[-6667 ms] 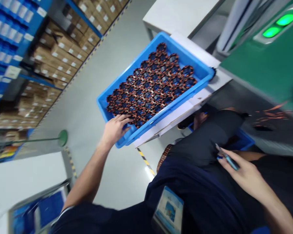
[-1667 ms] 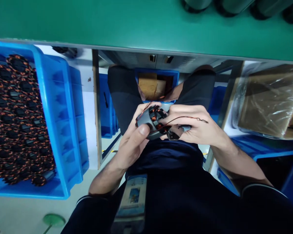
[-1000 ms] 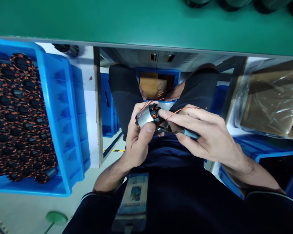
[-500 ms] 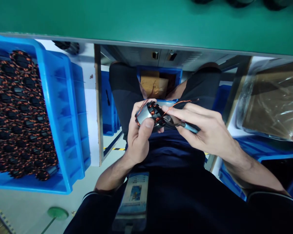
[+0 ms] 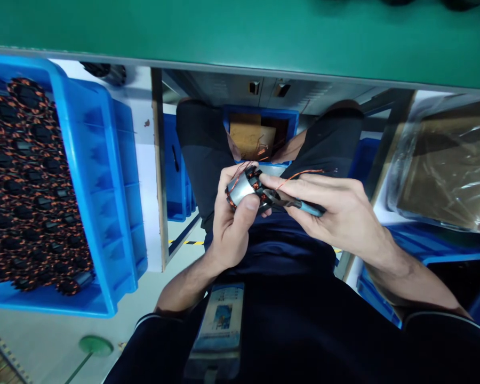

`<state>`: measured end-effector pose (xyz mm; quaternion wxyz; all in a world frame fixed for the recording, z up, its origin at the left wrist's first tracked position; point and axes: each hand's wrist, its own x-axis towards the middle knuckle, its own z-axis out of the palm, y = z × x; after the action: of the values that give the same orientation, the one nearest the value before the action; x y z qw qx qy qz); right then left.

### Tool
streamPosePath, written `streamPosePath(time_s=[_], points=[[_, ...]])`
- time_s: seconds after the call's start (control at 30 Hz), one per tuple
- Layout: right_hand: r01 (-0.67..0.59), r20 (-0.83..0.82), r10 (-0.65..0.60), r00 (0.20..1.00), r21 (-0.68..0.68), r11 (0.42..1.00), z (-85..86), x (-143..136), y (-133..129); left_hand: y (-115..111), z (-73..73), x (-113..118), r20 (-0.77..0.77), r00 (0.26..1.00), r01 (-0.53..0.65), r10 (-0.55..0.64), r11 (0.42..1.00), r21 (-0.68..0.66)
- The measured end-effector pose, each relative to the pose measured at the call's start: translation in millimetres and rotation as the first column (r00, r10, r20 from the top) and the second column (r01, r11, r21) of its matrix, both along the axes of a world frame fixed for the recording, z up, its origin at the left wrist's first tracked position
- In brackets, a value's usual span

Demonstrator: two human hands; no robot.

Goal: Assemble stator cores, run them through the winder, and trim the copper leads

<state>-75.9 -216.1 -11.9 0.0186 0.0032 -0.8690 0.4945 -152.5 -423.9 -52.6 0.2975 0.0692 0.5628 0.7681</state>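
My left hand is closed around a motor stator, a silvery cylinder with black ends and copper windings. Its wound end faces right, and thin wires rise from its upper left side. In my right hand are pliers or cutters with light blue handles. Their dark jaws touch or lie very close to the stator's right end; I cannot tell whether they grip anything. A loose copper wire runs above my right fingers. My right index fingertip rests by the stator's black rim.
Left stands a blue crate filled with stators. Another stator lies behind it. A green tabletop crosses the far side. Between the knees sits a blue bin with cardboard and wire scraps. Plastic-wrapped cardboard is at right.
The stator and my left hand have shifted slightly right. A length of copper wire that stood up by the stator's end now appears over the bin, apart from it.
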Motion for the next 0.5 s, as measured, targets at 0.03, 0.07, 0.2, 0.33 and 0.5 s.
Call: streamPosePath(time_s=[0.03,0.07,0.2,0.33,0.5], points=[[-0.007,0.017,0.007,1.0,-0.036,0.999,-2.7,-1.9,0.5,0.6,-1.5,0.5,0.007,1.0,-0.012,0.012,1.0,-0.006],[-0.012,0.03,0.014,0.999,-0.07,0.997,-5.6,-3.7,1.2,1.4,-2.5,0.8,0.018,1.0,-0.024,0.025,1.0,-0.012],[-0.003,0.028,0.005,1.0,-0.075,0.997,-15.8,-6.6,5.7,6.4,1.0,0.2,0.084,0.992,-0.092,0.091,0.996,0.013],[-0.025,0.0,0.025,1.0,0.058,0.998,-17.1,-3.2,6.6,11.3,13.8,-1.1,0.164,0.976,-0.147,0.145,0.989,0.003],[-0.018,-0.049,0.024,0.999,0.12,0.993,-9.4,-3.9,0.3,12.0,23.4,0.8,0.174,0.978,-0.114,0.118,0.993,-0.035]])
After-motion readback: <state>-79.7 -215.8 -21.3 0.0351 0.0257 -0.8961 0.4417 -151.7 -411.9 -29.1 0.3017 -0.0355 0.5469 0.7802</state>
